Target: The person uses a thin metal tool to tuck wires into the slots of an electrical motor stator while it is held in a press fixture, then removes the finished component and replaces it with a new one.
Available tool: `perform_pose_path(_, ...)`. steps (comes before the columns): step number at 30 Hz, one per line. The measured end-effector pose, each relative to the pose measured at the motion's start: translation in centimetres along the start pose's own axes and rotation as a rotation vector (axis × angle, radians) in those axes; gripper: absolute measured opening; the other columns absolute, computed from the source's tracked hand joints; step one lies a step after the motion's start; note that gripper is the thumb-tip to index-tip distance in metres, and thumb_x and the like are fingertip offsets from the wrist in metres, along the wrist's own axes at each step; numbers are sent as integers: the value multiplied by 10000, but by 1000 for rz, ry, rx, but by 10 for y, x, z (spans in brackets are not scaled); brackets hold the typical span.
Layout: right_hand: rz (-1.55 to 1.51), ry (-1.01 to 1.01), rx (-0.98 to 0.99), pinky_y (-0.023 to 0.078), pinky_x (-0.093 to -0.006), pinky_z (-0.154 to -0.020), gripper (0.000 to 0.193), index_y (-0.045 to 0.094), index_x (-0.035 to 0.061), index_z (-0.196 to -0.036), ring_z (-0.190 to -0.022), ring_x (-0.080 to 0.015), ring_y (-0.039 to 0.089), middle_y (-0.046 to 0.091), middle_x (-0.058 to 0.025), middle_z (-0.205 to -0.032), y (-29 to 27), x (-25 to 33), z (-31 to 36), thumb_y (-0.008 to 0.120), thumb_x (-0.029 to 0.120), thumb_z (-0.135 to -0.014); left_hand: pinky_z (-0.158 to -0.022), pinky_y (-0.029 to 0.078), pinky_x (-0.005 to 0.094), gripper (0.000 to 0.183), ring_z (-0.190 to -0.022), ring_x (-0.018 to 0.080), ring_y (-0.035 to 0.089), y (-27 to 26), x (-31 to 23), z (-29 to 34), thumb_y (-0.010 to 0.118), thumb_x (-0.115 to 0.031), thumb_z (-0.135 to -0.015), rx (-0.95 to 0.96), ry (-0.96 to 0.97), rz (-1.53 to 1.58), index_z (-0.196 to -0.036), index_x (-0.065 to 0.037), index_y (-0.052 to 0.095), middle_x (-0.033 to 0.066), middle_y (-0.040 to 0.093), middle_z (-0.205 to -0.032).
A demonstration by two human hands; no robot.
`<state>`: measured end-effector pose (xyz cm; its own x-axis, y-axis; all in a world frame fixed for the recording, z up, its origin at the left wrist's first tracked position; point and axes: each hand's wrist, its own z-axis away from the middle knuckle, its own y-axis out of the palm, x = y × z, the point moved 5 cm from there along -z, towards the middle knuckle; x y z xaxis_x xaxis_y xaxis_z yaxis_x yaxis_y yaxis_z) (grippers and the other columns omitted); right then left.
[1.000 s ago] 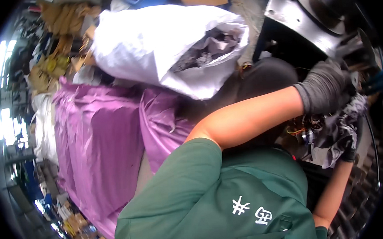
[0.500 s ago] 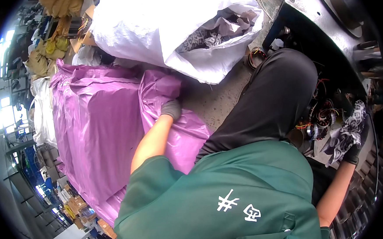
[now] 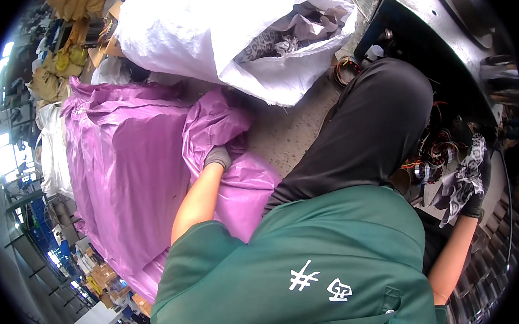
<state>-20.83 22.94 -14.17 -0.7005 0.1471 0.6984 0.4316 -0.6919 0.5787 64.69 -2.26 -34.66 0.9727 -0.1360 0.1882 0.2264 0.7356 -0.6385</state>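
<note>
My left hand (image 3: pixel 217 157), in a grey glove, grips the gathered edge of a large purple plastic bag (image 3: pixel 131 152) on my left. Its fingertips are hidden in the folds. Above and below the hand the loose plastic (image 3: pixel 224 119) is bunched. On the far right, my right hand (image 3: pixel 479 199) wears a dark glove and is closed around a crumpled black-and-white patterned cloth (image 3: pixel 465 176). That cloth hangs beside several motor parts with coloured wires (image 3: pixel 431 166).
A big white woven sack (image 3: pixel 175 42) lies ahead, its mouth showing crumpled patterned cloth (image 3: pixel 284 38). A metal machine (image 3: pixel 422 9) stands at the right. My bent knee (image 3: pixel 386 101) lies between the bag and the machine. Stacked metal parts (image 3: pixel 492 266) fill the lower right.
My left hand has moved slightly left and toward me, pulling the bag's loose edge into a tighter bunch. My right hand still holds the cloth, shifted only slightly.
</note>
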Motion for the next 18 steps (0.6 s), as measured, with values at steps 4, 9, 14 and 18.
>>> perform_pose_path(4, -3, 7, 17, 339, -313, -1211, 502, 464, 16, -1551, -1401, -172, 495, 540, -74, -1548, -2, -2, 0, 513, 217, -1093, -1077, 526, 444, 449, -1270, 358, 648, 32, 8, -3, 549, -215, -971, -68, 132, -205, -1369, -47, 672, 246, 649, -1375)
perform_pose_path(9, -19, 30, 15, 355, -321, -1203, 498, 483, 20, -1539, -1383, -179, 515, 558, -71, -1530, 1, -13, 5, 532, 226, -1088, -1049, 531, 471, 399, -1215, 393, 665, 42, 20, 39, 647, -112, -919, -74, 147, -162, -1311, -39, 673, 276, 666, -1315)
perform_pose_path(14, -50, 73, 11, 371, -330, -1194, 494, 502, 25, -1528, -1365, -186, 534, 577, -67, -1512, -1, -26, 15, 552, 235, -1083, -1031, 506, 511, 386, -1202, 435, 633, 82, 20, 74, 495, -58, -970, -294, 446, 71, -1323, -75, 652, 282, 635, -1317)
perform_pose_path(18, -59, 75, 23, 384, -336, -1187, 491, 517, 29, -1518, -1351, -191, 550, 591, -65, -1497, -2, -23, 24, 567, 243, -1079, -1108, 433, 506, 482, -1246, 470, 610, 29, 2, 107, 539, -306, -972, -567, -350, 630, -1272, 49, 667, 332, 659, -1278)
